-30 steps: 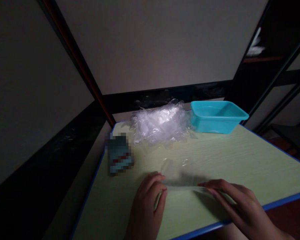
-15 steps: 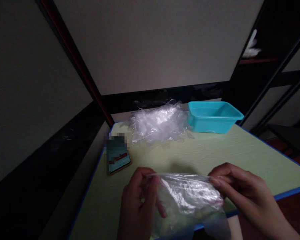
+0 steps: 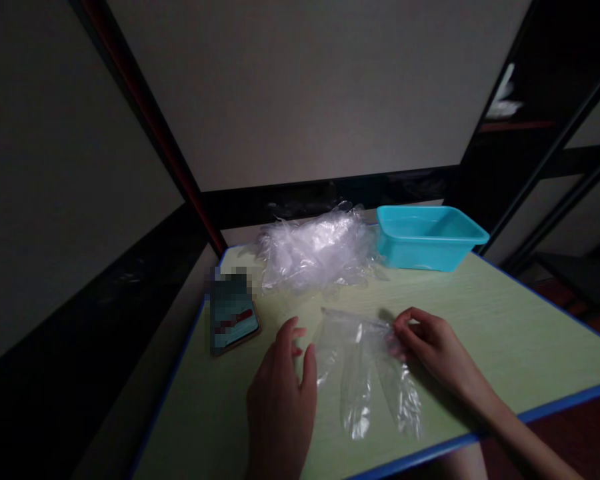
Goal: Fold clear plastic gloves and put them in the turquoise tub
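A clear plastic bag (image 3: 357, 360) hangs slack over the front part of the table, its upper edge running toward the right. My right hand (image 3: 433, 343) pinches that bag at its upper right corner between thumb and fingers. To the left of the bag is my left hand (image 3: 285, 383), its fingers apart and nothing in them. Behind both hands lies a heap of crumpled clear plastic (image 3: 320, 247). A turquoise basin (image 3: 425, 253) stands right of the heap, and no contents show in it.
A phone (image 3: 235, 320), partly blurred out, lies at the left edge of the pale table (image 3: 480, 320), which has a blue rim. Panelled walls rise behind and at the left. A dark shelf recess is at the back right.
My left hand has let go of the bag and opened. My right hand has moved forward and slightly left with the bag, which now hangs lower from its corner over the table.
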`<state>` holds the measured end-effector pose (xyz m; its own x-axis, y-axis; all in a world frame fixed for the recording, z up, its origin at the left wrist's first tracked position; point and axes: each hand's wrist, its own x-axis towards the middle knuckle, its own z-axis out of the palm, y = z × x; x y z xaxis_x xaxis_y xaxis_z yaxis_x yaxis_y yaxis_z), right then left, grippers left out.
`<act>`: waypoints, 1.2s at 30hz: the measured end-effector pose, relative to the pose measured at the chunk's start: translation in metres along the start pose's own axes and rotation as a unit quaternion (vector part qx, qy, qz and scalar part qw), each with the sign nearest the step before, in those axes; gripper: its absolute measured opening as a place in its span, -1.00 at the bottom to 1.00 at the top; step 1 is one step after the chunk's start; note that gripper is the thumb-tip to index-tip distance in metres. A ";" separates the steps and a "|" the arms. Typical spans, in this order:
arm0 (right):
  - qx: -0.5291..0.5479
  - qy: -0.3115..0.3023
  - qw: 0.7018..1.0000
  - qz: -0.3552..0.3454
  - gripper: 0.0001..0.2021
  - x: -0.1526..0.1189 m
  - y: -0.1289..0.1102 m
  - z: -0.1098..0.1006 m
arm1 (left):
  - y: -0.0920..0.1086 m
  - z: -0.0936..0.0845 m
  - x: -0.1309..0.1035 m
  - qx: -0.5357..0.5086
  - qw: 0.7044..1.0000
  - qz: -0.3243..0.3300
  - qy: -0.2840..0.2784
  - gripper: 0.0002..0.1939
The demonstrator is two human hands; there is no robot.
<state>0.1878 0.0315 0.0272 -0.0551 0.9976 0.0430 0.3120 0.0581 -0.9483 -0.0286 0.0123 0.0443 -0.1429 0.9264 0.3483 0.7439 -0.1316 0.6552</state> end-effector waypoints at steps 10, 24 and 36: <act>-0.245 0.114 0.960 -0.081 -0.83 -0.003 0.007 -0.025 | -0.010 0.010 -0.038 0.030 0.965 0.222 -0.134 -0.60; -0.308 -0.127 0.942 -0.045 -0.68 -0.056 -0.010 -0.027 | -0.023 0.007 -0.022 0.104 0.967 0.204 -0.112 -0.49; -0.380 -0.323 0.848 -0.180 -0.05 0.008 -0.017 -0.044 | -0.020 0.006 -0.021 0.065 0.961 0.223 -0.148 -0.50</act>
<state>0.2240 0.0404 0.0576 -0.7082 0.6944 -0.1279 0.6721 0.6074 -0.4235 -0.0361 -0.0024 0.0197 0.3868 0.8506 0.3563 0.7659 -0.5115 0.3896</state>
